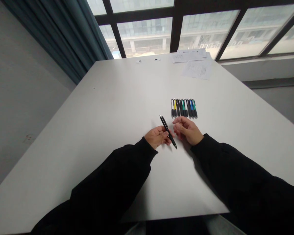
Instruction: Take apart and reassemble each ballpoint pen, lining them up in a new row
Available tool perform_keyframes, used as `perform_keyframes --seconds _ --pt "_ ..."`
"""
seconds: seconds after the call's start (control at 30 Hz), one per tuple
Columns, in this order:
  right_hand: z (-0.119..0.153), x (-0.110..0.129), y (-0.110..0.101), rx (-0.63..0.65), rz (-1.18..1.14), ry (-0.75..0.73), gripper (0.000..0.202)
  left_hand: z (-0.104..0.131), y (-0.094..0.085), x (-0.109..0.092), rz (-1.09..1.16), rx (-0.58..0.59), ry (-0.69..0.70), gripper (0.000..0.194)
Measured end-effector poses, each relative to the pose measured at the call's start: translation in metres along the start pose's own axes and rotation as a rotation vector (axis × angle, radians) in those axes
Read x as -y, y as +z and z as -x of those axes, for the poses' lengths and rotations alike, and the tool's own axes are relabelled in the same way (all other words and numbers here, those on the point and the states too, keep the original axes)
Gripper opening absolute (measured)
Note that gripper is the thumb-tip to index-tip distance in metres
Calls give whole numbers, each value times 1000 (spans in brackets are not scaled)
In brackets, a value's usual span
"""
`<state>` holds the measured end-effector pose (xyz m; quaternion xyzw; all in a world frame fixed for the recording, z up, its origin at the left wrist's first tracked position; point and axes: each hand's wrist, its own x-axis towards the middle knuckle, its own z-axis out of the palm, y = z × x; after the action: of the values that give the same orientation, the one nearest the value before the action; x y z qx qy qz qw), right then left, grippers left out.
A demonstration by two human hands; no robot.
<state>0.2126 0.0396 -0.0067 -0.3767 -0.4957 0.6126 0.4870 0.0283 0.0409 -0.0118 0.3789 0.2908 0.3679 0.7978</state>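
Observation:
A black ballpoint pen (164, 122) is held by my left hand (157, 136), thumb on top and fingers beneath. The pen tilts, its silver clicker end pointing up and away and its tip toward the lower right. Just to the right, my right hand (188, 131) hovers with curled fingers apart and nothing between them. Beyond my right hand lies a row of pens (184, 108), side by side on the white table (127, 107). Their barrels are white, yellow, black, green and blue, with dark grips toward me. My right fingers are close to the row's near end.
Printed papers (197, 69) lie at the table's far right edge. Two small white-and-black round fittings (157, 59) sit along the far edge. Behind are framed windows (147, 36) and a blue curtain (63, 32) on the left.

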Motion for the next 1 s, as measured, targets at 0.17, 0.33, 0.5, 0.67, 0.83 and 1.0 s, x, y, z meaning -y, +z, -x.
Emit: perform_keyframes --seconds 0.17,0.33,0.5,0.67,0.83,1.0 --pt "22 -1 9 23 190 -24 28 -5 -4 -3 54 -97 99 45" --pt "16 0 -2 -110 218 -60 23 -3 -17 -12 -61 -188 169 42" --pt "8 1 -26 -168 226 -65 26 -1 -39 -21 -320 -307 331 39" --pt "6 3 -32 -264 106 -8 34 -2 -41 -18 -485 -353 368 37" --pt "5 5 -29 -288 74 33 35 -4 -40 -16 -591 -407 379 31" --pt "4 4 -30 -261 103 37 34 -3 -39 -19 -741 -434 353 30"
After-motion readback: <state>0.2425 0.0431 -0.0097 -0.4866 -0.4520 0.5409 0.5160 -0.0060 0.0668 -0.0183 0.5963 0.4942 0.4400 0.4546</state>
